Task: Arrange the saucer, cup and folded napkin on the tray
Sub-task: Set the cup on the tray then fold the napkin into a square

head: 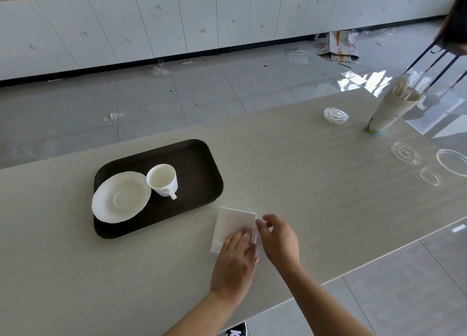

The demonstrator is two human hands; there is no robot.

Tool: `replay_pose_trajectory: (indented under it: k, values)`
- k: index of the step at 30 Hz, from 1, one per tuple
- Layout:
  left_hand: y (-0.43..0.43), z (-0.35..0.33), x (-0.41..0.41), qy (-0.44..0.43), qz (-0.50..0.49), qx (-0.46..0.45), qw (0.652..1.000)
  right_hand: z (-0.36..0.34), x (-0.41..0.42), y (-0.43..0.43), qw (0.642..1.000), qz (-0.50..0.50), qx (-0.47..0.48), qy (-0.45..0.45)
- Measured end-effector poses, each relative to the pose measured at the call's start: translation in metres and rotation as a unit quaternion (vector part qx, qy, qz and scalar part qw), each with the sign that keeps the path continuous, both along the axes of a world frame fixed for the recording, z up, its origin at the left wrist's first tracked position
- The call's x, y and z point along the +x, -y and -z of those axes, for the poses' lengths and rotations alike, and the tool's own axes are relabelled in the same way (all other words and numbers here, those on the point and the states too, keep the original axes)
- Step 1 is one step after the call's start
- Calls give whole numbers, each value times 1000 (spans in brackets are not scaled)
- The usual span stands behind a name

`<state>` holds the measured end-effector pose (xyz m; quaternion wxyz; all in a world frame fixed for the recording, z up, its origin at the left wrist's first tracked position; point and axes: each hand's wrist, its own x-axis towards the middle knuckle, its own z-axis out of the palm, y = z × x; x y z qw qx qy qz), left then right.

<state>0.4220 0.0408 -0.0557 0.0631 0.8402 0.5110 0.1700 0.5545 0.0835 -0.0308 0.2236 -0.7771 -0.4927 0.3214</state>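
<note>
A dark brown tray (199, 164) lies on the pale table. On its left part rests a white saucer (121, 196). A white cup (163, 180) stands upright beside the saucer, touching its right rim, handle toward me. A white napkin (232, 222) lies on the table just right of the tray's near corner. My left hand (236, 257) presses flat on the napkin's near right part. My right hand (278, 237) pinches the napkin's right edge between thumb and fingers.
At the table's far right stand a stack of paper cups with wooden sticks (390, 110), and several clear plastic lids (336, 115) (405, 153) (452, 162). The table's near edge runs diagonally at the right. Litter lies on the floor beyond.
</note>
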Motion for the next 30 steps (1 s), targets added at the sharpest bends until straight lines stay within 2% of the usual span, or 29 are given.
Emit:
replay_pose_trajectory:
  k: [3,7,11,16,19,22,24,30]
  values:
    - [7,10,-3,-55,23,-4,998,0,0,-9,990,-104,53,77]
    - [4,13,-14,-54,53,42,996,6,-1,-25,965,-210,76,138]
    - [0,13,-38,-35,88,95,991,7,2,-27,984,-152,42,88]
    - [1,6,-69,-26,85,113,990,11,-1,-1,994,-93,9,50]
    - [5,2,-72,5,48,72,996,9,-6,6,996,-78,3,49]
    - [7,-7,-68,55,-34,-14,998,3,-9,8,996,-74,-13,38]
    - [5,-16,-64,59,-90,-64,992,-1,-8,9,996,-82,-24,36]
    - [3,-23,-59,73,-151,-121,978,-5,-16,11,994,-81,-59,33]
